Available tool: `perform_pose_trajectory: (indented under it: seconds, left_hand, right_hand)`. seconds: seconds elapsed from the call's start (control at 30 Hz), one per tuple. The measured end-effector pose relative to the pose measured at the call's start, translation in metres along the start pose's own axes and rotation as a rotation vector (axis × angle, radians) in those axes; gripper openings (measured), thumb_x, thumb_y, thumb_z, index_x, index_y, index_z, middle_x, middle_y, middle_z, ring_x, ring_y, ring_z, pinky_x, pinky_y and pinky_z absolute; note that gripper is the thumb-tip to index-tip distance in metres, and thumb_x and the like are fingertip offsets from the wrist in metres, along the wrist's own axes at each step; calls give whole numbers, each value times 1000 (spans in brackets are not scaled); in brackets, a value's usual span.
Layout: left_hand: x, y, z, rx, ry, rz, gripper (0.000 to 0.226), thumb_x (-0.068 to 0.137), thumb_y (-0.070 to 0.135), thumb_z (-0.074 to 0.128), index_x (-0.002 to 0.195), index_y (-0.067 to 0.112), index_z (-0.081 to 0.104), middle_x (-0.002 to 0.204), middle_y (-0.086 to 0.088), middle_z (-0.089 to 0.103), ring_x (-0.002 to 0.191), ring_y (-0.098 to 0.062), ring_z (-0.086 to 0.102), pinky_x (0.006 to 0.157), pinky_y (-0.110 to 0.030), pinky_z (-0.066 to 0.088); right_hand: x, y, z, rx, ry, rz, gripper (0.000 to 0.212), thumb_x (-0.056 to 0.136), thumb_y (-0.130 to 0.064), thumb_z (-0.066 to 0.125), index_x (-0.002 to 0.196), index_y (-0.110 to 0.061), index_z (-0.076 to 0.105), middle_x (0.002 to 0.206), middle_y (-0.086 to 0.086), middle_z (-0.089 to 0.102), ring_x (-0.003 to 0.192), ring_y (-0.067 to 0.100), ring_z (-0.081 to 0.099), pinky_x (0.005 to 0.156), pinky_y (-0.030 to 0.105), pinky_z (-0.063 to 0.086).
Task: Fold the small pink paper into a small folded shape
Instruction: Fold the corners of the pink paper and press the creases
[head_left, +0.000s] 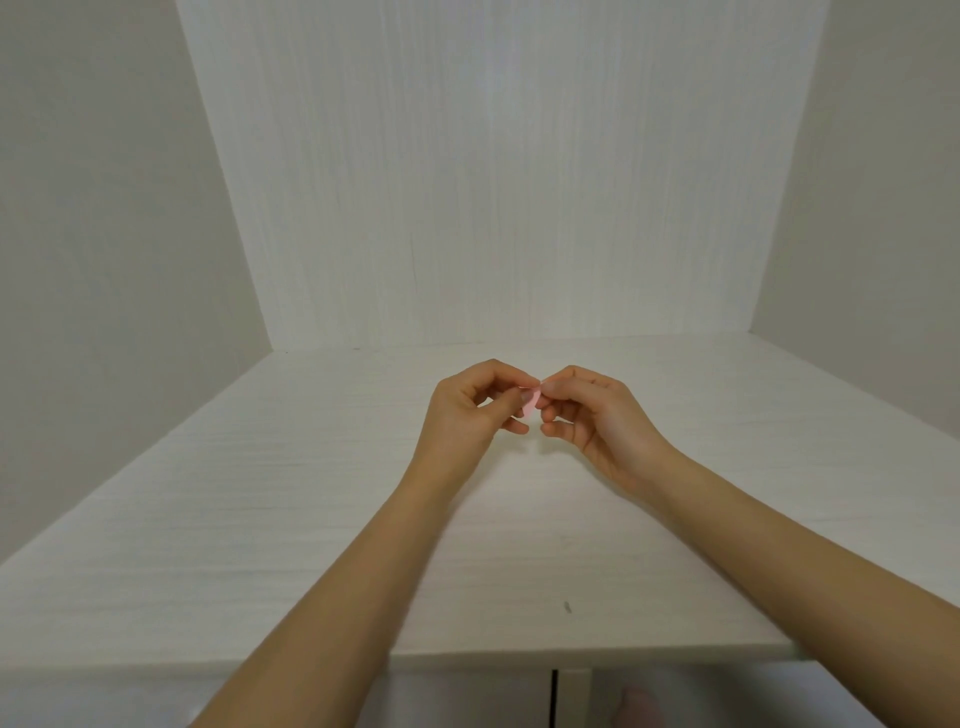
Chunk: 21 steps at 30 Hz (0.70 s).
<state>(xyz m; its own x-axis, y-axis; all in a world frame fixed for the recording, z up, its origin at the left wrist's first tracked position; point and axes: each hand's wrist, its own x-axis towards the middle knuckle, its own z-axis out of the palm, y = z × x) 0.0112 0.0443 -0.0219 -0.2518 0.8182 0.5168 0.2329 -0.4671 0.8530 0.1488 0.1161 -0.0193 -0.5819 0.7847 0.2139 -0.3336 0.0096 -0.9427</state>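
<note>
Soft, even, slightly dim indoor light, greenish-grey cast. No glare, no hot spots. Faint diffuse shadows on white table (260, 519) under forearms, a touch darker below left hand (470, 410) and right hand (592, 415). Side walls shade off darker than back panel (493, 182). Wide-angle stretch: edges splay outward. Overall softness; pink paper (530, 402) tiny, washed out, folds unreadable.

No readable text, labels or numbers appear anywhere.
</note>
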Motion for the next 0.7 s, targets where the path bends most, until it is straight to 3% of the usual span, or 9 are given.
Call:
perform_pose_trajectory:
  seconds: [0.4, 0.57, 0.7]
  left_hand:
    - [0, 0, -1, 22, -21, -7, 16, 86, -5, 61, 83, 7, 71, 72, 0, 66, 69, -16, 63, 65, -22, 53]
    - [1, -1, -4, 64, -21, -19, 15, 86, -3, 62, 82, 9, 71, 73, -2, 67, 67, -19, 66, 66, -27, 55]
    - [1, -3, -6, 129, -20, -25, 11, 86, 0, 63, 82, 8, 70, 71, 4, 66, 62, -19, 68, 74, -39, 57]
  right_hand:
    - [-2, 0, 1, 66, -7, 68, 17, 90, -2, 52, 77, 1, 63, 70, 7, 58, 59, 10, 56, 56, 20, 51]
    - [-2, 0, 1, 97, -30, 112, 17, 91, -2, 52, 80, 2, 65, 72, 6, 62, 61, 9, 59, 59, 19, 53]
    - [-2, -1, 1, 166, -27, 156, 19, 92, -6, 52, 78, 0, 64, 71, 8, 64, 61, 12, 62, 59, 21, 55]
